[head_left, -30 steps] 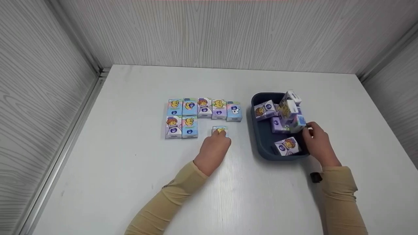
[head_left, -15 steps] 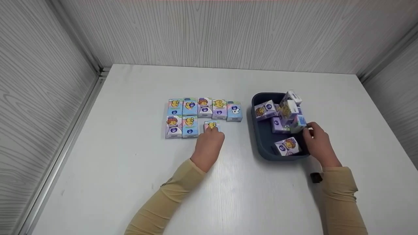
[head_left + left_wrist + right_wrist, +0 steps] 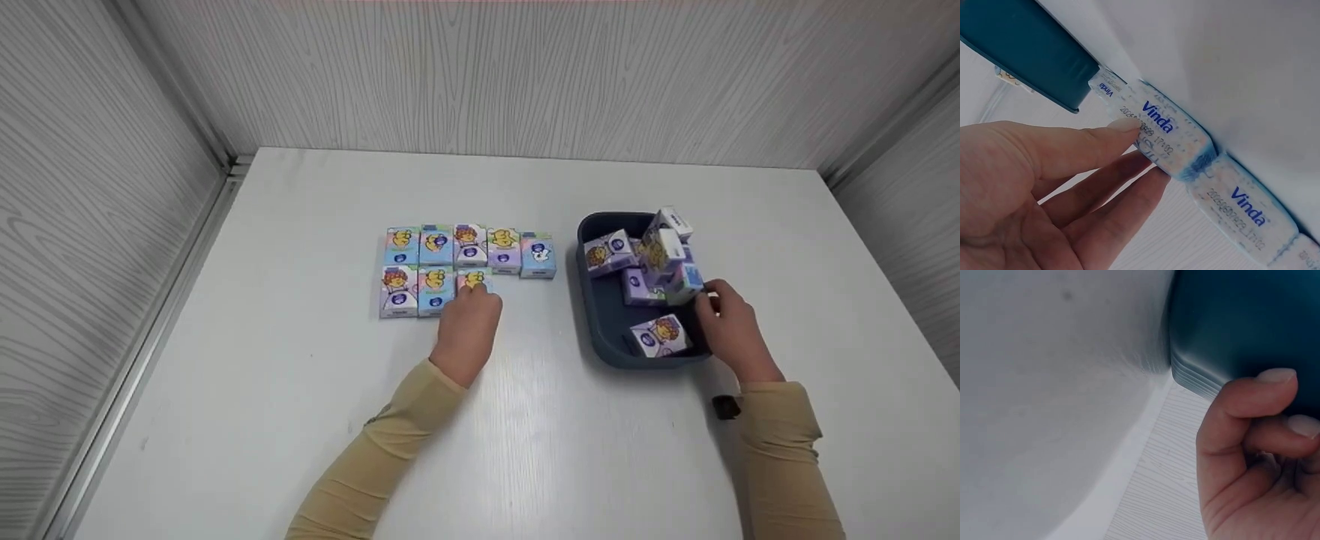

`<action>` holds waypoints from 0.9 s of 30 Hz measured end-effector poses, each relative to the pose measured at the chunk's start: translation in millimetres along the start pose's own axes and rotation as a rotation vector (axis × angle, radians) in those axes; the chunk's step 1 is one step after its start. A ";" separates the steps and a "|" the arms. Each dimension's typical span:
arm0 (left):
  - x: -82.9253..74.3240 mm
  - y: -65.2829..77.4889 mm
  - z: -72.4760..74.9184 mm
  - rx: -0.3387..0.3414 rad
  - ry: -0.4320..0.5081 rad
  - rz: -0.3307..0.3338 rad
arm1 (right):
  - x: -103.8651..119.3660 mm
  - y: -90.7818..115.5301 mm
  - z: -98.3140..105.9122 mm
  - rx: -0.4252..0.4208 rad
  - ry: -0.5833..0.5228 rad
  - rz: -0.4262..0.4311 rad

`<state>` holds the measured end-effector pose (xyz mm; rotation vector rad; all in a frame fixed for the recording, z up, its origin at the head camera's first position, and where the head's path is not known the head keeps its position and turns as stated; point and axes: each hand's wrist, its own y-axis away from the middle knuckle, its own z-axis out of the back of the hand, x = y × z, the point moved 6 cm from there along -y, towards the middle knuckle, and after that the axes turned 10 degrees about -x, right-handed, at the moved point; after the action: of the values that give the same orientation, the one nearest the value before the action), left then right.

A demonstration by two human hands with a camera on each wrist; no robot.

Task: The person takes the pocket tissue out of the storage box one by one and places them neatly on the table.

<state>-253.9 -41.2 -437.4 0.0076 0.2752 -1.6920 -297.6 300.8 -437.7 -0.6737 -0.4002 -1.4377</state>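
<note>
My left hand point(image 3: 466, 330) pinches a small tissue pack point(image 3: 475, 278) with a cartoon print, at the right end of the nearer row. In the left wrist view the thumb lies on the pack's end marked Vinda point(image 3: 1159, 118), with fingers beneath. Beside it lies another blue tissue pack point(image 3: 436, 289), then a purple-and-white tissue pack point(image 3: 399, 289). Behind them runs a row of several packs, among them a blue end pack point(image 3: 538, 255). My right hand point(image 3: 731, 326), fingers curled, holds the right side of a dark teal bin point(image 3: 600, 330); the right wrist view shows fingertips against its wall.
Inside the bin several tissue packs are heaped toward the back, including an upright pack point(image 3: 661, 255); one pack point(image 3: 660, 336) lies near the front. The white table point(image 3: 555, 450) meets a grey wood-grain panel point(image 3: 480, 82) behind and side panels left and right.
My left hand has slid the tissue pack leftward and slightly away from me, until it sits next to the blue pack in the nearer row. The right hand and bin have stayed put.
</note>
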 end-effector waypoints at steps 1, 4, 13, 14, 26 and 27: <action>1.1 -0.4 -0.2 0.000 0.003 0.008 | 0.0 -0.2 0.2 -0.001 -0.001 0.000; 3.9 -1.4 -0.2 -0.015 0.018 0.026 | -0.2 -1.0 0.7 -0.002 -0.001 -0.002; 6.5 -2.8 2.7 -0.120 0.040 0.019 | -0.4 -1.1 1.8 0.012 -0.002 -0.016; 6.3 -2.8 3.5 -0.134 0.036 0.016 | -0.3 -0.9 1.7 0.015 -0.002 -0.019; -37.4 6.1 19.9 -0.110 0.041 -0.167 | -0.7 -0.8 -0.4 0.026 -0.019 -0.047; -45.5 6.3 21.3 -0.121 0.054 -0.196 | -0.6 -0.5 -0.6 0.024 -0.020 -0.046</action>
<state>-237.9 -1.5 -410.5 -0.0657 0.4298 -1.8689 -298.3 300.9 -438.5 -0.6635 -0.4504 -1.4685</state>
